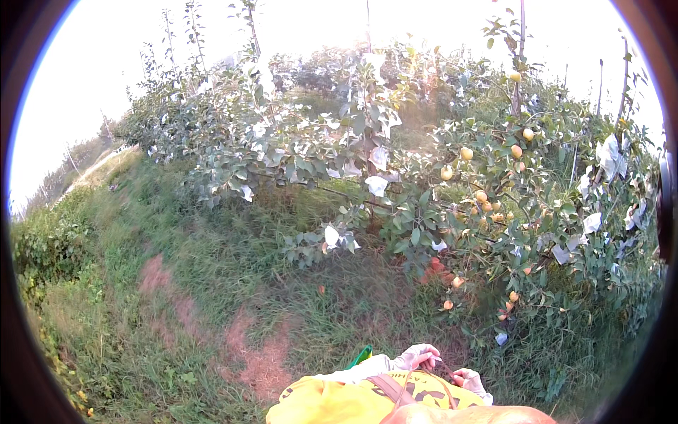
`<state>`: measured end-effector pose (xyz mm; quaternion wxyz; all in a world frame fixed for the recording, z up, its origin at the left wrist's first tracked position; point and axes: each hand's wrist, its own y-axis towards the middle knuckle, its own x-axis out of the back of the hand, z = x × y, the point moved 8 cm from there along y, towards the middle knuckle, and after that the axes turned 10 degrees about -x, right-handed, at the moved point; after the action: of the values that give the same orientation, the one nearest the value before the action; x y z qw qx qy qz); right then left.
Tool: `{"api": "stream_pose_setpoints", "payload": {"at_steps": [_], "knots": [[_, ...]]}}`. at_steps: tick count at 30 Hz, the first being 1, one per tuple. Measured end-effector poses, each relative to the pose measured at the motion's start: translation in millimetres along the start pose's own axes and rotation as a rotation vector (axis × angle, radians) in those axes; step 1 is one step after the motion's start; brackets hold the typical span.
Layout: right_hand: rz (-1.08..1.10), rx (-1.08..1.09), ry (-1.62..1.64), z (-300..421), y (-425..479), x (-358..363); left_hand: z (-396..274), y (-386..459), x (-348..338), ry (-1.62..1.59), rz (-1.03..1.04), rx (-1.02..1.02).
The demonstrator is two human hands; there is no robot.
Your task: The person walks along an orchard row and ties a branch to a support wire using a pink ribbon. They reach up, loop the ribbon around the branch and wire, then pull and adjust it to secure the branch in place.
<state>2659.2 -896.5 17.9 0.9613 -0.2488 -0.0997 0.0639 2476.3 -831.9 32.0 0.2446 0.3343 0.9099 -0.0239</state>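
Note:
Near the bottom edge, my left hand (pixel 422 356) pinches one part of a thin brown strap (pixel 444 365), its fingers bent. My right hand (pixel 469 379), a little lower and to the right, closes on the strap's other part. Both hands are just in front of a yellow garment (pixel 339 400) that bears dark writing. A wider brown strap (pixel 392 389) crosses the garment. Pale sleeves cover the forearms. A green object (pixel 361 356) shows behind the left forearm. A rounded orange-tan thing (pixel 466 416) at the bottom edge is cut off; its kind is unclear.
A row of apple trees (pixel 371 127) stands ahead, with white bags (pixel 376 185) hanging on the branches. Yellowish apples (pixel 481 196) hang uncovered at the right, some low down (pixel 457 282). Grass (pixel 212 238) with reddish dry patches (pixel 265 360) covers the ground at left and below.

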Motion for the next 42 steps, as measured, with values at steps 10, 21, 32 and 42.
{"api": "stream_pose_setpoints", "payload": {"at_steps": [10,21,32,42], "knots": [[-0.08,-0.087,0.019,-20.5,-5.2,17.5,16.7,10.6,-11.0,-0.101,0.001,0.058],[-0.113,-0.066,0.012,-31.5,-4.5,16.0,24.5,8.5,7.4,0.045,-0.182,0.106],[-0.063,-0.181,0.091,-18.6,-13.4,11.9,8.6,7.7,-9.0,-0.085,-0.095,0.031],[-0.088,-0.096,0.002,-3.7,-18.9,10.6,12.0,12.5,-4.5,0.03,-0.154,0.088]]}}
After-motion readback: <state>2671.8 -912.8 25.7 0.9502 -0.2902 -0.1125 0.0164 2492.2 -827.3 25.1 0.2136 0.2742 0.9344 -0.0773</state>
